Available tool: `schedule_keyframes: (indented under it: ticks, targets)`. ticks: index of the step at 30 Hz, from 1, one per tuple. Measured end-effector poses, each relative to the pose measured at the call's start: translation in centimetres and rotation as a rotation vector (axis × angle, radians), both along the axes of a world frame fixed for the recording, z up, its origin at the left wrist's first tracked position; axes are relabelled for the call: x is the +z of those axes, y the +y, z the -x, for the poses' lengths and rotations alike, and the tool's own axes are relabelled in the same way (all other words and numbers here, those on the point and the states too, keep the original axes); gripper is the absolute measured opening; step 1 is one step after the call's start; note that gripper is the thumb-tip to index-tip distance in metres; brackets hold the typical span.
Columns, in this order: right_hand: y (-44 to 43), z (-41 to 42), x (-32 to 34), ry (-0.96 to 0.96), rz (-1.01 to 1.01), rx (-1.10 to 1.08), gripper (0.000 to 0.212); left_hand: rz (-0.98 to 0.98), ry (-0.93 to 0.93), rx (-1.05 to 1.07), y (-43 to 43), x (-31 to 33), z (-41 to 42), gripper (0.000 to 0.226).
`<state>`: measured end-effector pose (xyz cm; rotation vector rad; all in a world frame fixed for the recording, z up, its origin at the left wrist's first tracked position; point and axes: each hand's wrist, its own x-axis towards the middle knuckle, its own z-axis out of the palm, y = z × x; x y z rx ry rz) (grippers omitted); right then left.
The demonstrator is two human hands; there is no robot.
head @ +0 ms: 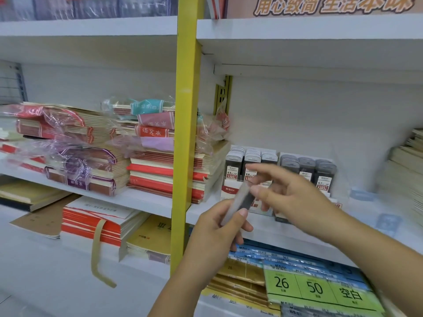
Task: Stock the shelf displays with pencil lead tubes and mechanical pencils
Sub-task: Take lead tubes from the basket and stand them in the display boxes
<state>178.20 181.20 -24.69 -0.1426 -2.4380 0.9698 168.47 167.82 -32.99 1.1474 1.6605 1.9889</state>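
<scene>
Standing at the stationery shelf, mid-restock. Holding one lead tube (239,201) in the left hand (219,227), fingers and thumb curled round its lower half, with the upper end slanting toward 1 o'clock. Reaching in with the right hand (286,193) from 4 o'clock, fingers spread fairly wide, thumb against the tube's upper end. Blurred there, so cannot tell whether pinching or only touching.

Holding the tube in the air in front of the shelf edge, not yet in the left display box (249,165) at 12 o'clock from it. Noting a second display box (309,170) at 2 o'clock, with darker tubes upright in rows. Noting notebook stacks (148,161) at 9 o'clock, beyond the yellow upright (185,133).

Judging the step as passing or orienting a single tube before slotting. Next move probably calls for taking it by the cap end, turning it upright with the label forward, and lowering it into a free slot of the matching row without tipping neighbours.
</scene>
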Motion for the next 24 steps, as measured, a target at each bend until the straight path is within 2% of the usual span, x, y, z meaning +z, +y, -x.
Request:
schedule_keyframes:
  ticks: [3,5,9,12,17,21,24]
  targets:
    - [-0.5,-0.3,-1.2,0.024,0.161,0.059,0.021,0.094,0.117,0.017,0.1,-0.1,-0.6,0.023]
    - [-0.1,-0.6,-1.6,0.063,0.254,0.052,0.017,0.13,0.094,-0.013,0.0,-0.2,-0.9,0.024]
    - [1.2,-1.2,-1.9,0.07,0.353,-0.008,0.028,0.144,0.019,-0.053,-0.1,-0.4,-0.5,0.023]
    - [1.8,-1.5,-2.3,0.048,0.424,0.024,0.037,0.109,-0.013,0.012,0.2,-0.4,-0.1,0.029]
    - [2.3,-1.9,-2.8,0.083,0.502,0.021,0.037,0.018,-0.086,0.108,0.6,-0.6,-0.1,0.028]
    - [2.3,-2.3,-2.7,0.064,0.462,0.002,0.037,-0.028,-0.139,0.118,0.7,-0.3,0.1,0.022]
    - [2.2,-2.5,-2.2,0.048,0.308,-0.035,0.024,-0.063,-0.131,0.084,0.7,0.0,0.0,0.023]
